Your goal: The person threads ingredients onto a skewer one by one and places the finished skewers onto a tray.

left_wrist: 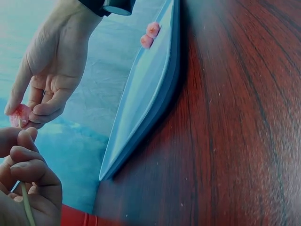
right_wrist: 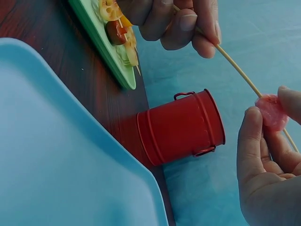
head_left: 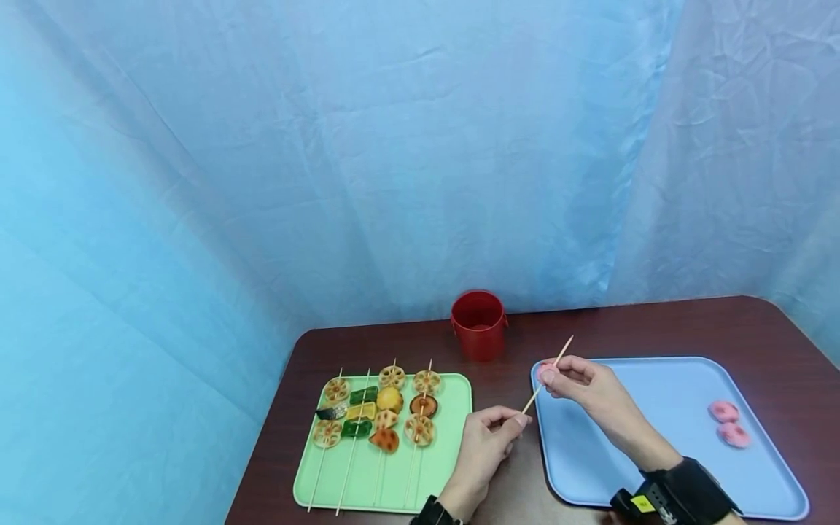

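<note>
My left hand (head_left: 484,448) grips a thin wooden skewer (head_left: 532,399) near its lower part, between the two trays. With thumb and fingertips, my right hand (head_left: 593,397) pinches a pink, roundish food piece (head_left: 547,373) that the skewer runs through. The pointed tip stands out beyond this piece, up and to the right. In the right wrist view the skewer (right_wrist: 240,70) spans the gap between both hands, and the pink piece (right_wrist: 272,113) sits between thumb and finger. Two more pink pieces (head_left: 729,424) lie on the right side of the blue tray (head_left: 650,437).
On the left, a green tray (head_left: 440,485) bears several loaded skewers (head_left: 357,412) with lotus root slices and other food pieces. A red bucket (head_left: 480,328) stands at the table's back edge, before a blue cloth backdrop (head_left: 420,182). The tabletop is dark wood (head_left: 682,332).
</note>
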The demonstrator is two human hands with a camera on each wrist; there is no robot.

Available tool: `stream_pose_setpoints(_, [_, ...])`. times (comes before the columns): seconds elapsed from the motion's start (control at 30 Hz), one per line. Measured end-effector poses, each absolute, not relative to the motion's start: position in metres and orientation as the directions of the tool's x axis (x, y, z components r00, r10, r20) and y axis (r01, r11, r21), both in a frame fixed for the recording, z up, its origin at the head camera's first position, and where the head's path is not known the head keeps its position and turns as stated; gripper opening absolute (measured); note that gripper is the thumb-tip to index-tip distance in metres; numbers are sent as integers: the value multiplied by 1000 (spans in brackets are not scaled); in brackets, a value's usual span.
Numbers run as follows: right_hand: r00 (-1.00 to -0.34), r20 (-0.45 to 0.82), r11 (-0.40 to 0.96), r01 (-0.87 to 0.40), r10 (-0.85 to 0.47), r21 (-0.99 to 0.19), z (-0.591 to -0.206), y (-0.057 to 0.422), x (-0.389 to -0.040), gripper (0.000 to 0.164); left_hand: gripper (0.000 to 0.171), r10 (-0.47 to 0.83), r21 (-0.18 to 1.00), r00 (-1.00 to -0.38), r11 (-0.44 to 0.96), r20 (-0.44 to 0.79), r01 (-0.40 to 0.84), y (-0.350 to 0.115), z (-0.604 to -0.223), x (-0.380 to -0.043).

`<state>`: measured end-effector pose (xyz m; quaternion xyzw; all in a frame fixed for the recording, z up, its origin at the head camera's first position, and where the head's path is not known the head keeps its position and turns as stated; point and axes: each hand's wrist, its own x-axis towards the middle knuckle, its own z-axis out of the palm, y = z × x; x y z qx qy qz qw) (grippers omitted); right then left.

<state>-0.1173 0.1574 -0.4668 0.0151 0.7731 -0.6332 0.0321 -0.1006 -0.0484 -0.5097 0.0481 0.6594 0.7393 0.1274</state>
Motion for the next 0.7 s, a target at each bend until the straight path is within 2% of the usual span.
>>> stream_pose_setpoints(0.43, [-994,-109,224,103,-13,-969,-466,162,-116,47,14,296,979,-944,-90,-148,-182,-46,-508,-100])
stream_pose_setpoints(0.7, [-998,-62,214,62,8,-975,-467,158,-118,50,19,297,991,-951,-70,-90,-116,-45,-507,-102])
